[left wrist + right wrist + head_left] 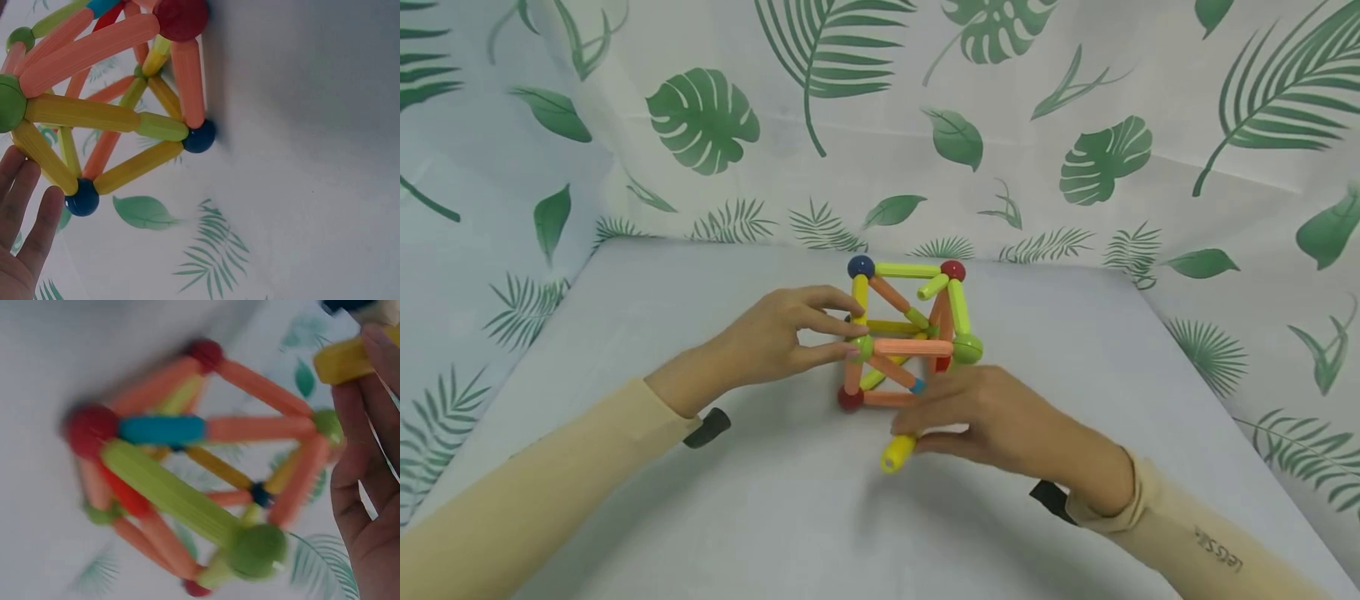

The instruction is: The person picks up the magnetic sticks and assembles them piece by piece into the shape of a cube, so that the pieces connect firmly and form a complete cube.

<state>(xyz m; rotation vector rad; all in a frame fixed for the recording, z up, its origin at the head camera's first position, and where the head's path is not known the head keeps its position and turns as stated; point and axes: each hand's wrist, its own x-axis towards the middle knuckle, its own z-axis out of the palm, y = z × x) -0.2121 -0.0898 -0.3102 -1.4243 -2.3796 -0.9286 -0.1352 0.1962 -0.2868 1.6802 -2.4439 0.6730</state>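
A cube-shaped frame of coloured sticks and balls [910, 348] stands on the table, with diagonal sticks across its faces. My left hand [790, 329] grips its near left top corner, thumb at the green ball [861, 346] and fingers along a yellow stick [47, 156]. In front of the frame, my right hand [992, 421] pinches a loose yellow stick [897, 454], whose near end points down toward me. From the right wrist view, this stick [344, 361] is apart from the frame. A short lime stick [932, 287] juts from the red top ball [952, 271].
The pale table [760, 517] runs out to both sides. Behind it hangs a white cloth with green leaves [880, 167]. Dark wrist pieces [707, 428] show below both cuffs.
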